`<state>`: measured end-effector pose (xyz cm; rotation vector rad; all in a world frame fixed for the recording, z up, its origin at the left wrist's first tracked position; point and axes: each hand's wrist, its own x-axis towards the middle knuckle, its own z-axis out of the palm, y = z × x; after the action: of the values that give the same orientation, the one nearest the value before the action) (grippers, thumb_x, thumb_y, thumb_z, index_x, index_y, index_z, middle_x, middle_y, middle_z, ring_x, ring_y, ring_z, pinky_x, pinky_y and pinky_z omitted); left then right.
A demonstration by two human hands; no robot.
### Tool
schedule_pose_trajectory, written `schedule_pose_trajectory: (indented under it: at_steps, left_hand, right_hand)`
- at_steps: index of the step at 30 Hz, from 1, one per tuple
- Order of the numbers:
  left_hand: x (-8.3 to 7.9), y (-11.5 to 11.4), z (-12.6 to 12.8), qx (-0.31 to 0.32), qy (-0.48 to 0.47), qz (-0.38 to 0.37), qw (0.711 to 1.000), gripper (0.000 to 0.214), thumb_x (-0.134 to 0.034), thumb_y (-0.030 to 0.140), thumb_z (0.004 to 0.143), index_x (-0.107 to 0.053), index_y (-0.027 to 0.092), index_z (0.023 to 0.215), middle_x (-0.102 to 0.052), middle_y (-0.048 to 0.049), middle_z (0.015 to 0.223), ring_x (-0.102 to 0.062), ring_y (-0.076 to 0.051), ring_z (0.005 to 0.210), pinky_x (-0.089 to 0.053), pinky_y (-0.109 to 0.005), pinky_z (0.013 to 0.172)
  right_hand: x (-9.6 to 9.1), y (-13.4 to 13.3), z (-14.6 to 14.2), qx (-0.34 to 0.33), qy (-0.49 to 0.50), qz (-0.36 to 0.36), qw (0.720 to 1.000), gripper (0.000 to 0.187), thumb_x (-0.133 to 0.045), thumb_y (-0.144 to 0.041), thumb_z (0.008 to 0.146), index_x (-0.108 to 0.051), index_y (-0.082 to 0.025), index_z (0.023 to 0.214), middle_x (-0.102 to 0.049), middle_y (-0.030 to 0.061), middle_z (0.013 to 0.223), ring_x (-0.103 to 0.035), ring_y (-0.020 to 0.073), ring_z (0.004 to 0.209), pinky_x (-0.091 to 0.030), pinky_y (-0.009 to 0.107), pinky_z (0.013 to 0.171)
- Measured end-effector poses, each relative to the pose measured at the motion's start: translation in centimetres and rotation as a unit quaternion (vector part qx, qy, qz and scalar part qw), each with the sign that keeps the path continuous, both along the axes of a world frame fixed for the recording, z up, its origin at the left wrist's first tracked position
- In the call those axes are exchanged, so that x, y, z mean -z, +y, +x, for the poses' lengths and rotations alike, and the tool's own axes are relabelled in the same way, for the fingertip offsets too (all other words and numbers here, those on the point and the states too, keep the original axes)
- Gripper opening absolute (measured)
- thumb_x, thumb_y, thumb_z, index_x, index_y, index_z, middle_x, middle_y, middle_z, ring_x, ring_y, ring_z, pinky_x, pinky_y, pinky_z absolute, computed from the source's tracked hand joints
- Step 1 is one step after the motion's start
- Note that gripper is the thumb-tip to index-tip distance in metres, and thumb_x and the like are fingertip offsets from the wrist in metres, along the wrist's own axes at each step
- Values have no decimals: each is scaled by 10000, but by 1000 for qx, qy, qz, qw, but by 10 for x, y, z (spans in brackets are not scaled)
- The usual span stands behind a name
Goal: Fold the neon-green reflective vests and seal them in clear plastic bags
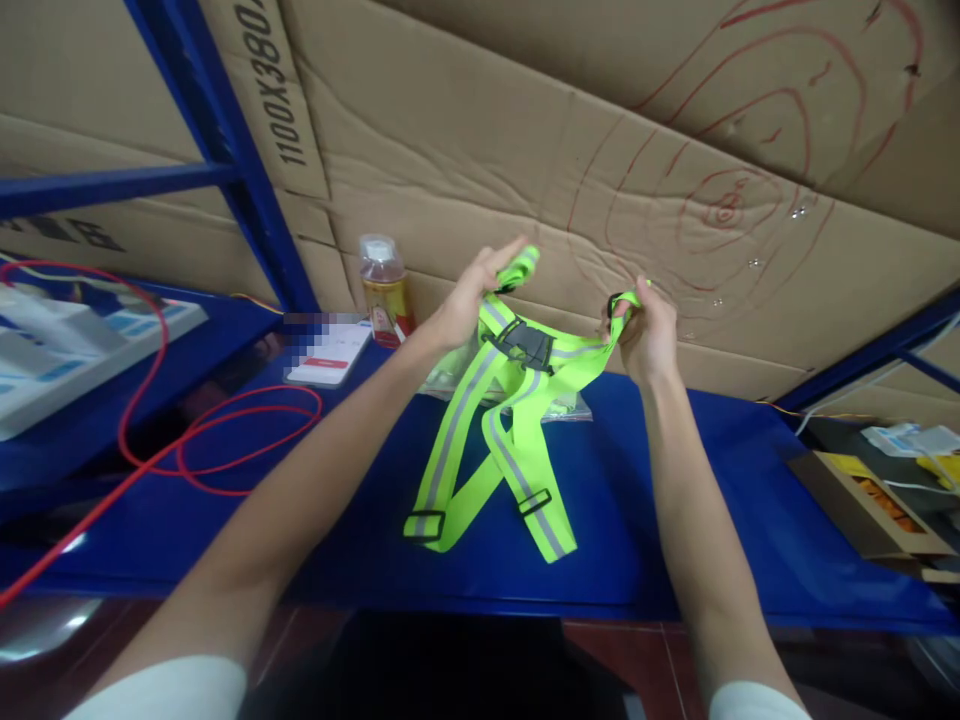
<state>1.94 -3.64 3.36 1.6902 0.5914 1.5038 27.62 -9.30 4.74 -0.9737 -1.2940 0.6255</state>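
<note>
A neon yellow-green reflective harness (517, 465) with grey stripes and black buckles hangs between my two hands above the blue shelf. My left hand (469, 300) is closed on its left upper end, where a strap is bunched up. My right hand (651, 325) grips the right upper end, near a black buckle. A dark square patch (527, 345) joins the straps in the middle. Two looped straps dangle below it, each with a black slider. Behind the harness, a clear plastic bag (574, 407) lies partly hidden on the shelf.
A capped bottle (384, 295) stands at the back left beside a phone (330, 352). A red cable (217, 425) loops across the left of the blue shelf (360, 520). Power strips (90, 340) lie far left, an open cardboard box (877, 510) at right. Cardboard (465, 150) backs the shelf.
</note>
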Motion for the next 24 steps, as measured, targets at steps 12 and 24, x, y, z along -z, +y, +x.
schedule_pose_trajectory:
  at_steps: [12, 24]
  left_hand:
    - [-20, -36, 9, 194, -11, -1, 981, 579, -891, 274, 802, -732, 218, 1355, -776, -77, 1226, -726, -306, 1255, -603, -394, 1060]
    - [-38, -55, 20, 154, -165, -44, 973, 407, -734, 627, 987, -662, 228, 949, -418, 82, 530, -574, -132, 519, -565, -285, 626]
  right_hand:
    - [7, 6, 15, -87, 62, -32, 994, 529, -681, -779, 885, -718, -267, 1012, -609, -13, 738, -590, 156, 527, -565, 353, 548]
    - [4, -7, 5, -115, 9, 24, 993, 735, -892, -611, 737, -650, -423, 1405, -738, 25, 1187, -703, 173, 746, -539, 292, 569]
